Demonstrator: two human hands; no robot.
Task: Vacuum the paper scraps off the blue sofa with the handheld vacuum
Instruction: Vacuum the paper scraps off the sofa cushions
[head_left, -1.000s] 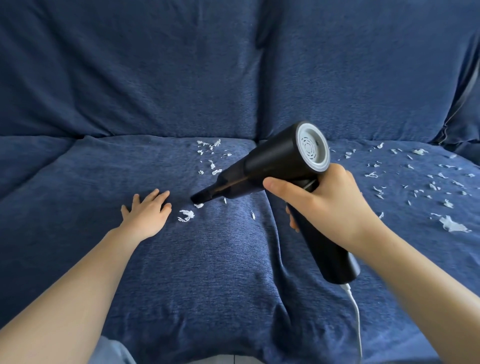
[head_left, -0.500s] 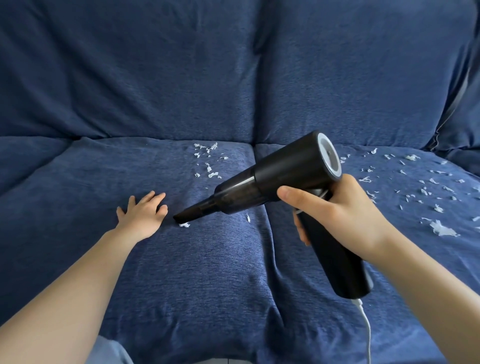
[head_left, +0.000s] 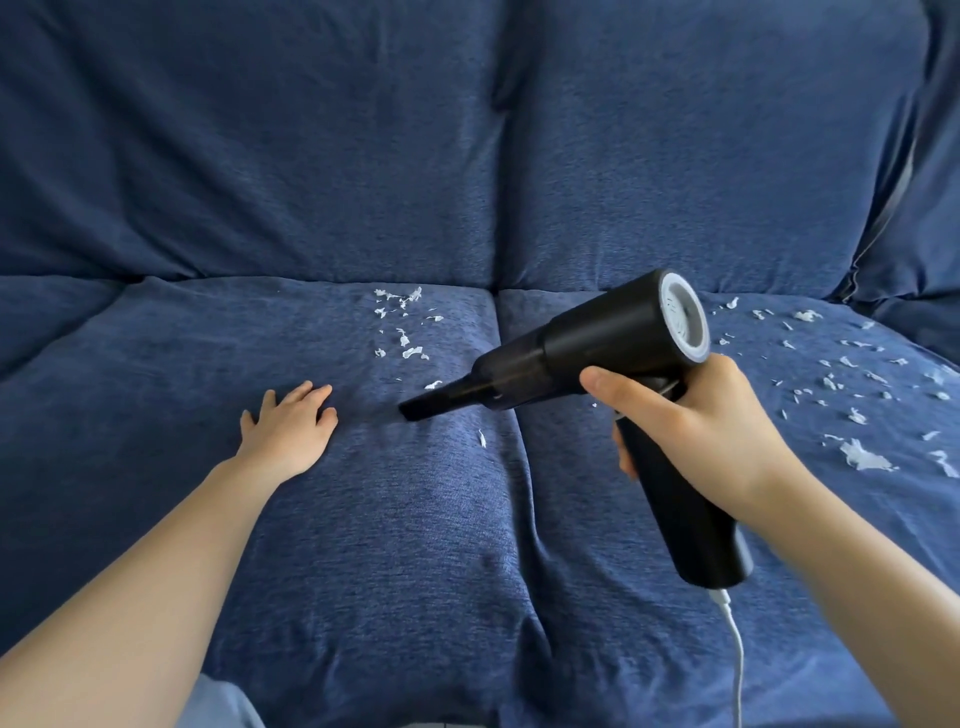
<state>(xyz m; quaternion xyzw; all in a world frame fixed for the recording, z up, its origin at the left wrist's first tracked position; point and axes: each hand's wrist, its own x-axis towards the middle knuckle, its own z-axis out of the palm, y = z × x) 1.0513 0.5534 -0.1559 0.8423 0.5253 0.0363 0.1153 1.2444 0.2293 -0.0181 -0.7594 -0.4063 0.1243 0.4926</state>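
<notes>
Scraps near left hand (head_left: 288, 428) (flat on sofa (head_left: 156, 415)) now gone; right hand (head_left: 696, 421) grips vacuum (head_left: 597, 348), nozzle nearing remaining scraps (head_left: 400, 327).

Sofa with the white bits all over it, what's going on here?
A person is vacuuming paper scraps off a blue sofa. The right hand grips the black handheld vacuum, its nozzle low over the left cushion. The left hand rests flat on that cushion. A small cluster of scraps lies beyond the nozzle, and many more scraps cover the right cushion. A white cord hangs from the handle.
</notes>
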